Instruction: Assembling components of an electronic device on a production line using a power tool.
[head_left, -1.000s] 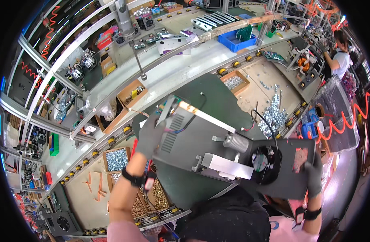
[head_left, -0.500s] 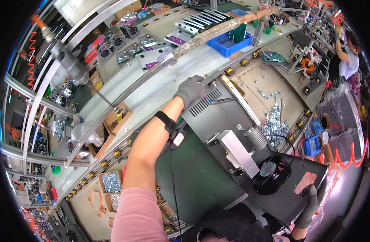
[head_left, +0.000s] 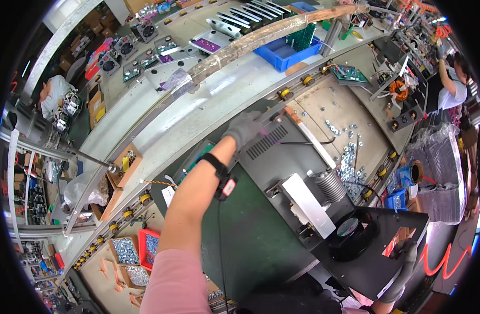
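Observation:
A black metal chassis (head_left: 266, 162) lies slanted over the green work mat (head_left: 255, 225). It carries vent slots, a silver heat sink bar (head_left: 309, 204), a ribbed cylindrical part (head_left: 330, 187) and a round black fan (head_left: 351, 234) on its end panel. My left hand (head_left: 243, 130), in a grey glove, is closed over the chassis's far left corner, its fingertips partly hidden. A thin dark cable (head_left: 303, 142) runs beside it. My right hand (head_left: 405, 267), also gloved, grips the end panel's right edge, fingers at the square cutout. A black strap (head_left: 215, 165) circles my left wrist.
Loose screws and nuts (head_left: 350, 162) lie right of the chassis. Boxes of small hardware (head_left: 126, 251) and a red tray (head_left: 148, 246) sit lower left. A blue bin (head_left: 287, 55) holds green circuit boards. A hanging screwdriver (head_left: 93, 159) is at left. Another person (head_left: 452, 78) works at far right.
My view has shifted, bringing the red tray and a person at left into sight. The fingers of my right hand show more at the cutout. Both hands stay on the chassis.

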Demonstrator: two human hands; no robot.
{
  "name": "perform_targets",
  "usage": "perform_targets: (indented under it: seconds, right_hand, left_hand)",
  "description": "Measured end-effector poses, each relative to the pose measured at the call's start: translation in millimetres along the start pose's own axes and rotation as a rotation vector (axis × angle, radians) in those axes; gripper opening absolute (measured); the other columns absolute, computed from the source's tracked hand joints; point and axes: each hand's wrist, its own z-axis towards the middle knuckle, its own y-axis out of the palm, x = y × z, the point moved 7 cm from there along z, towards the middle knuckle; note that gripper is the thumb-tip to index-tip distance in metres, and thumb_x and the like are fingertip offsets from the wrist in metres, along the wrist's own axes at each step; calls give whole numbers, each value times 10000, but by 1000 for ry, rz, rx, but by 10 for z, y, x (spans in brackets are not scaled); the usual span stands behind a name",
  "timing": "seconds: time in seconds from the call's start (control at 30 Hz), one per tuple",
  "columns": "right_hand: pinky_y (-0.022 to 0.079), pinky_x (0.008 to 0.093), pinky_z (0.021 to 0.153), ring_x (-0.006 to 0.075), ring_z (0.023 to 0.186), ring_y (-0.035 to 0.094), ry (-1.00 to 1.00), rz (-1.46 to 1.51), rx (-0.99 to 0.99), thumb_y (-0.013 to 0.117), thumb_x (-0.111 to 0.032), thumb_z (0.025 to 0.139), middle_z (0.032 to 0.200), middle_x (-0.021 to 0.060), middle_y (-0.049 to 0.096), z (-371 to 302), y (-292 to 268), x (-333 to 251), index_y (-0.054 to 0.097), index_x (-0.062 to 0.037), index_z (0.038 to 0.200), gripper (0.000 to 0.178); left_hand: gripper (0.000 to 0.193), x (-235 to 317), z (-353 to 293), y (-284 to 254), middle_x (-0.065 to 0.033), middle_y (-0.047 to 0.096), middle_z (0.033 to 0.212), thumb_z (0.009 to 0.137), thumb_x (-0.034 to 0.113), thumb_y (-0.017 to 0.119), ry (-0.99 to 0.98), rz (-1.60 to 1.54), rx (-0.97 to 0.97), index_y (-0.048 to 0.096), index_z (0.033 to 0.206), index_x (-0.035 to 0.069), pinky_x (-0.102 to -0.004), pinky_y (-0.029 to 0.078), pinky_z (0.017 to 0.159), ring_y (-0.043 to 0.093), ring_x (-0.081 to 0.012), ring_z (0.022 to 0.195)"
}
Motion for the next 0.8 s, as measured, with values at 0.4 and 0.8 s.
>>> perform_targets:
  seconds: [0.4, 0.8]
  right_hand:
    - [463, 272, 665, 142, 782, 534, -201, -324, -574, 447, -257, 939, 933, 101, 555, -263, 51, -260, 288, 9, 1372, 532]
    - [466, 417, 709, 327, 805, 585, -1333, -238, -1446, 563, -492, 864, 969, 181, 604, -1289, 327, -771, 546, 87, 1148, 645]
  left_hand:
    - [415, -709, -1950, -668, -179, 537, 1242, 807, 260, 533, -154, -21, 286, 575, 1206, 155, -348, 433, 939, 544, -301, 1108]
    - [323, -984, -6441, 593, -135, 620, 1108, 833, 245, 529, -786, -378, 789, 621, 1109, 106, -390, 444, 915, 580, -311, 1033]
